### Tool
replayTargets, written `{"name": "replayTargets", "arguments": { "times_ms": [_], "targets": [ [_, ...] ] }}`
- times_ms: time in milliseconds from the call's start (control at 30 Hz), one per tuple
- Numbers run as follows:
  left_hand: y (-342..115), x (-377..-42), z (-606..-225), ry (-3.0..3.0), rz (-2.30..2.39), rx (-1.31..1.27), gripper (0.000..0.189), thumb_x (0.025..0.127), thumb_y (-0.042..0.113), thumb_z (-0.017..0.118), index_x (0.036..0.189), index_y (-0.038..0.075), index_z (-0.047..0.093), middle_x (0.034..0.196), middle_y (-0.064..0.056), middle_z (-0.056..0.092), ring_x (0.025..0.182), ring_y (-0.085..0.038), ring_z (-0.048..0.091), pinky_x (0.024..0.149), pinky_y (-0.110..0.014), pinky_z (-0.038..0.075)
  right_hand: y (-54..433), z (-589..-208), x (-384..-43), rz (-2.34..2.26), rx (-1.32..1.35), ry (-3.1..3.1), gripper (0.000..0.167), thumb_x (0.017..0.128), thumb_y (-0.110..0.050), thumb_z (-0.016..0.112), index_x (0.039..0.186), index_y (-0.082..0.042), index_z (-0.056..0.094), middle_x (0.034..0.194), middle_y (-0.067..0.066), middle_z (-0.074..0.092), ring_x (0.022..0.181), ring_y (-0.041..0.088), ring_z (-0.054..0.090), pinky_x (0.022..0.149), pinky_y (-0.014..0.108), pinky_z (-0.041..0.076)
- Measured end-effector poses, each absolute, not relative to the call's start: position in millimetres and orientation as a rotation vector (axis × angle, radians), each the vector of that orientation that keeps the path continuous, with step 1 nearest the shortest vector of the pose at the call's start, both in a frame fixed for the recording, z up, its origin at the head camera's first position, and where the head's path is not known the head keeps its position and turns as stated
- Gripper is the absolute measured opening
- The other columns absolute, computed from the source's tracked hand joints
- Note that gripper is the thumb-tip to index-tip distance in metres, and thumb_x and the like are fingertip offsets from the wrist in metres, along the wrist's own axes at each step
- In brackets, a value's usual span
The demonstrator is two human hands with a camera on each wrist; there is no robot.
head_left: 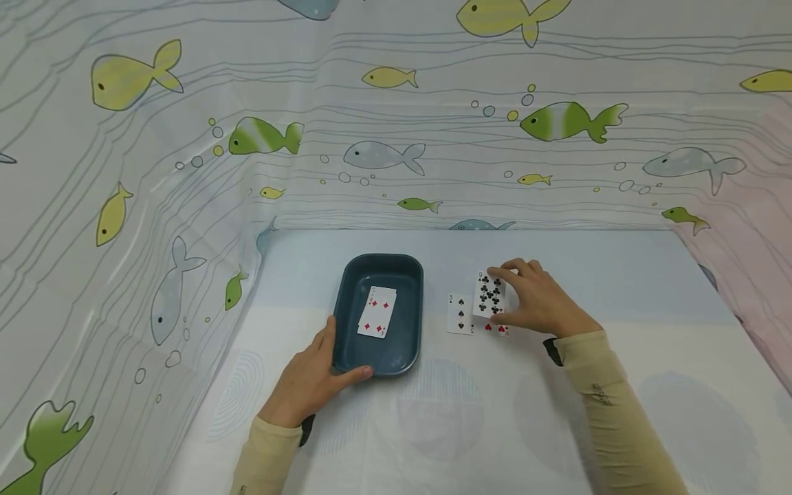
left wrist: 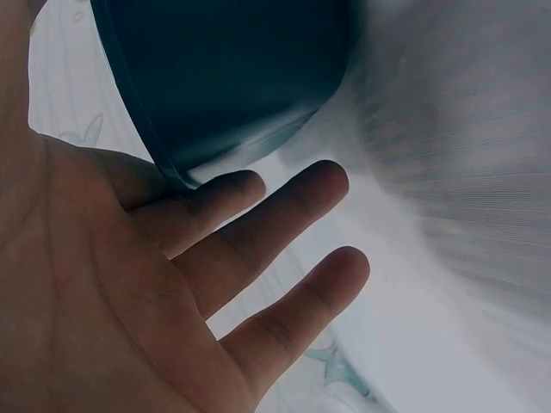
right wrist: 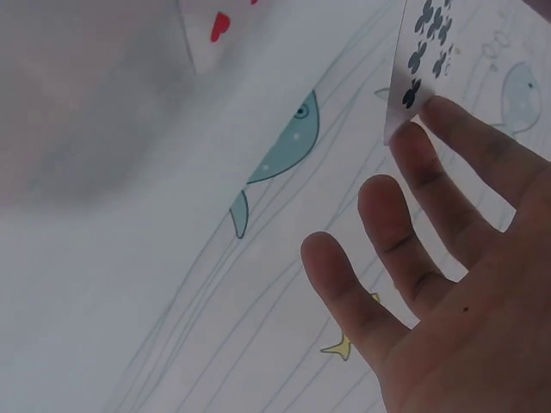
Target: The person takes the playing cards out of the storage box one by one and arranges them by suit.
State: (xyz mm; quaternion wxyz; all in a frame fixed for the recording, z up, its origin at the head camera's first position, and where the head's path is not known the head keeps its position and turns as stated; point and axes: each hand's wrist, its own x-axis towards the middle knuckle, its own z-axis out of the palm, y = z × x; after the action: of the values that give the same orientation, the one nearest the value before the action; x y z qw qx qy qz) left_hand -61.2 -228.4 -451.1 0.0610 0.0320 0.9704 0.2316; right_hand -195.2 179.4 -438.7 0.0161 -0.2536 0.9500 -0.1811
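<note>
My right hand [head_left: 538, 295] pinches a clubs playing card [head_left: 490, 294] by its far and near edges, between thumb and fingers. That card is raised over a hearts card [head_left: 502, 329], which it mostly covers. Just left of them lies a three of spades [head_left: 460, 315], face up. My left hand [head_left: 309, 375] rests against the near left corner of a dark blue tray [head_left: 410, 357]. Its thumb touches the near rim; in the left wrist view several fingers [left wrist: 284, 228] spread straight beside the tray. Inside the tray lies a small pile of cards topped by a four of diamonds [head_left: 377, 313].
A pale cloth with circle patterns covers the table [head_left: 470, 426]. Behind and to the left hangs a white curtain [head_left: 383, 124] printed with fish. Pink fabric [head_left: 761, 206] is at the right. The tray stands left of the loose cards, with a gap between.
</note>
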Motion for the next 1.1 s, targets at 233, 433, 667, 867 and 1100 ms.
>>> {"name": "replayTargets", "arguments": {
  "times_ms": [233,433,667,867,1100],
  "targets": [
    [-229.3,-60.6,-452.0,2.941,0.703,0.101,0.126,0.079,0.079,0.064,0.16,-0.004,0.015,0.161,-0.021,0.032,0.131,-0.04,0.052,0.103,-0.054,0.045,201.8,-447.6,-195.0,-0.529,-0.736,2.924,0.088,0.072,-0.039,0.091,0.147,-0.013,0.053,0.139,0.017,0.049,0.125,0.042,0.042,0.104,0.064,0.036],
    [-229.6,-60.7,-452.3,2.941,0.703,0.101,0.126,0.08,0.079,0.065,0.16,-0.004,0.014,0.161,-0.022,0.031,0.132,-0.041,0.051,0.104,-0.055,0.045,216.2,-452.5,-196.2,-0.474,-0.714,2.903,0.086,0.071,-0.036,0.091,0.144,-0.01,0.056,0.136,0.019,0.052,0.122,0.043,0.043,0.1,0.065,0.039],
    [-229.4,-60.9,-451.7,2.936,0.697,0.099,0.126,0.08,0.079,0.065,0.16,-0.004,0.014,0.161,-0.022,0.03,0.134,-0.041,0.05,0.105,-0.055,0.044,229.7,-461.1,-196.6,-0.4,-0.661,2.894,0.085,0.07,-0.034,0.091,0.143,-0.009,0.057,0.136,0.021,0.052,0.121,0.046,0.043,0.101,0.066,0.038],
    [-230.3,-60.1,-449.7,2.932,0.706,0.092,0.127,0.079,0.08,0.064,0.16,-0.005,0.014,0.161,-0.022,0.03,0.134,-0.041,0.05,0.105,-0.055,0.044,234.3,-463.8,-195.2,-0.403,-0.652,2.887,0.082,0.068,-0.033,0.091,0.141,-0.008,0.059,0.133,0.021,0.054,0.118,0.044,0.045,0.099,0.066,0.039],
    [-230.0,-60.3,-451.8,2.926,0.708,0.096,0.126,0.08,0.079,0.064,0.16,-0.003,0.012,0.162,-0.021,0.029,0.135,-0.041,0.049,0.106,-0.054,0.043,233.7,-463.2,-191.8,-0.384,-0.672,2.873,0.08,0.068,-0.032,0.091,0.138,-0.006,0.061,0.13,0.021,0.055,0.114,0.043,0.046,0.095,0.065,0.041]
  ]
}}
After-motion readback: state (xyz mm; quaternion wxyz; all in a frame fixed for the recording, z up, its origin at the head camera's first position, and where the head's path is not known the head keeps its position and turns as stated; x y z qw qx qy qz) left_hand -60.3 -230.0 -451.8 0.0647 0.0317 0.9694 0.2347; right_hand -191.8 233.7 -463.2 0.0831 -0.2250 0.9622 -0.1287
